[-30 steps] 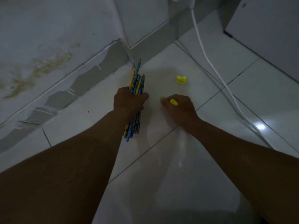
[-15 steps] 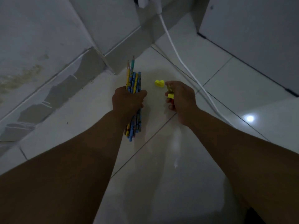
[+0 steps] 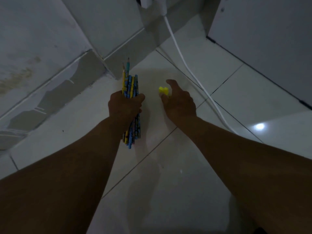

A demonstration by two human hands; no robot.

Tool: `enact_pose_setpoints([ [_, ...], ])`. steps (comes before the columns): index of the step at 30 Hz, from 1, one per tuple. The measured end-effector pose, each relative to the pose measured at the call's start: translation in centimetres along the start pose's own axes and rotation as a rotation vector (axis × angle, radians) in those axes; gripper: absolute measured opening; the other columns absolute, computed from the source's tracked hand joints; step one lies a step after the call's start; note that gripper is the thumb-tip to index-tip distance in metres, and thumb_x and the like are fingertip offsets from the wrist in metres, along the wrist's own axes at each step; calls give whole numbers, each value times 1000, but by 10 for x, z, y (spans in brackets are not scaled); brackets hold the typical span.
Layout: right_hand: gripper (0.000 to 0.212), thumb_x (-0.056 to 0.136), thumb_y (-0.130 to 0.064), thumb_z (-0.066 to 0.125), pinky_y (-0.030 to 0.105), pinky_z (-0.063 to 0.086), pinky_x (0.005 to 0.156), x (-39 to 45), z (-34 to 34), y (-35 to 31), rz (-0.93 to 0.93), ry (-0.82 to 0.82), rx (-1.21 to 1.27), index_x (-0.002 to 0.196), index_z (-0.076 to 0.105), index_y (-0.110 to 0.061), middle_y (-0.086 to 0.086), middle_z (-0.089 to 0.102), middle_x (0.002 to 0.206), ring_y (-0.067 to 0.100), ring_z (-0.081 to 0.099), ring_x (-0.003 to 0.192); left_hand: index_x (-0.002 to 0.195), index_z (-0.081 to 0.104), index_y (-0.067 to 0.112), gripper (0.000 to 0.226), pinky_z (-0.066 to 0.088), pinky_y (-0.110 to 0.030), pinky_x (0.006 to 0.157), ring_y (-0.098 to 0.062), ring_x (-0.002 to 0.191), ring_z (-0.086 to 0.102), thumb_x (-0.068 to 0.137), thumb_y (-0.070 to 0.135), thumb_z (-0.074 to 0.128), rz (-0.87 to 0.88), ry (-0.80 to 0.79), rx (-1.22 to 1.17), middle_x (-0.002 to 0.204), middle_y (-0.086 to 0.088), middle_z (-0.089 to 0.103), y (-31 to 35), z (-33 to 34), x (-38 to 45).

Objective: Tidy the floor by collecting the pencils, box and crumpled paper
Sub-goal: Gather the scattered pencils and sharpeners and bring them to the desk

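Head view: my left hand (image 3: 125, 107) grips the pencils (image 3: 130, 85), my right hand (image 3: 179, 102) spreads loosely around a yellow piece (image 3: 163, 90) on the floor (image 3: 168, 183); I'd pinch it squarely.

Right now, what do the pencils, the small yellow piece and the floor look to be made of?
Pencils: probably wood, with glossy printed blue and yellow coating; two sharpened tips show bare points. Yellow piece: likely moulded plastic or rubber, uniformly bright and matte; too small to settle. Floor: glazed ceramic tile, shown by grout lines and a mirrored lamp glare.
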State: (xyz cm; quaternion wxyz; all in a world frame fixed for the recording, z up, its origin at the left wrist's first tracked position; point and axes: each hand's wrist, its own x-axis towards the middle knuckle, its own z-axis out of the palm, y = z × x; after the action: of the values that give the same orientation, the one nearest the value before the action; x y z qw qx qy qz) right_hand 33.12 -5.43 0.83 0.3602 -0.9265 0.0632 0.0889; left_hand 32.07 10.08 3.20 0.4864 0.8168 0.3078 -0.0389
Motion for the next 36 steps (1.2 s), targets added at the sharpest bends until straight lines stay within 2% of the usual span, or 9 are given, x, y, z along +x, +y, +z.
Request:
enact_pose_setpoints([
  [4, 36, 100, -42, 45, 34, 35, 76, 5, 4, 2, -45, -65, -157, 133, 47, -29, 15, 61, 117, 39, 59, 106, 69, 60, 23, 23, 55, -21, 56, -11, 55, 65, 84, 30, 77, 8, 3, 13, 67, 1, 67, -2, 1, 0],
  [7, 30, 100, -43, 44, 33, 33, 71, 9, 10, 7, -45, -65, -145, 121, 51, -22, 16, 63, 108, 38, 60, 99, 68, 60, 22, 24, 53, -17, 47, -9, 52, 63, 85, 28, 77, 3, 8, 7, 66, 1, 65, -2, 0, -1],
  [11, 26, 99, -36, 51, 36, 36, 70, 14, 12, 7, 6, -7, 145, 98, 55, -11, 16, 65, 92, 38, 59, 94, 70, 61, 22, 23, 52, -14, 44, -8, 53, 63, 85, 28, 77, 4, 14, 2, 67, 0, 66, 3, 1, 1],
  [14, 32, 96, -40, 54, 36, 41, 71, 16, 8, 2, 133, 1, 342, 78, 52, -13, 11, 62, 81, 34, 58, 84, 70, 61, 23, 22, 53, -16, 47, -9, 53, 63, 85, 29, 76, 9, 23, 14, 67, 1, 66, 9, -1, 2],
  [17, 37, 88, -46, 54, 46, 50, 73, 8, 0, -7, 149, 11, 408, 68, 49, -15, 12, 65, 75, 37, 61, 78, 69, 59, 24, 24, 55, -20, 53, -7, 51, 63, 86, 29, 76, -2, 29, 11, 67, 2, 66, 15, -9, -5],
  [20, 29, 92, -37, 58, 39, 47, 70, -10, -15, -14, 108, -28, 346, 78, 55, -12, 8, 63, 74, 34, 60, 78, 69, 58, 26, 25, 56, -20, 53, -1, 45, 61, 85, 29, 76, -2, 26, 31, 65, 4, 65, 23, -19, -24],
  [24, 27, 95, -33, 54, 35, 53, 76, -41, -53, -28, 111, -77, 388, 118, 61, -22, 5, 69, 85, 28, 66, 84, 71, 61, 23, 22, 58, -28, 59, -6, 46, 61, 82, 28, 79, -65, 2, 33, 65, -1, 65, 43, -34, -56],
  [31, 12, 93, -35, 60, 35, 53, 69, -82, -154, -82, 111, -31, 364, 93, 61, -24, -3, 64, 71, 22, 66, 73, 69, 63, 11, 21, 49, -24, 48, -9, 39, 56, 79, 21, 80, -77, -54, 15, 58, -6, 61, 125, -74, -117],
  [36, 14, 93, -35, 60, 36, 54, 70, -110, -247, -143, 100, 17, 385, 95, 59, -21, 3, 66, 72, 22, 66, 71, 63, 58, 12, 24, 45, -22, 46, -12, 40, 55, 77, 17, 76, -31, -99, -31, 53, -4, 57, 216, -118, -161],
])
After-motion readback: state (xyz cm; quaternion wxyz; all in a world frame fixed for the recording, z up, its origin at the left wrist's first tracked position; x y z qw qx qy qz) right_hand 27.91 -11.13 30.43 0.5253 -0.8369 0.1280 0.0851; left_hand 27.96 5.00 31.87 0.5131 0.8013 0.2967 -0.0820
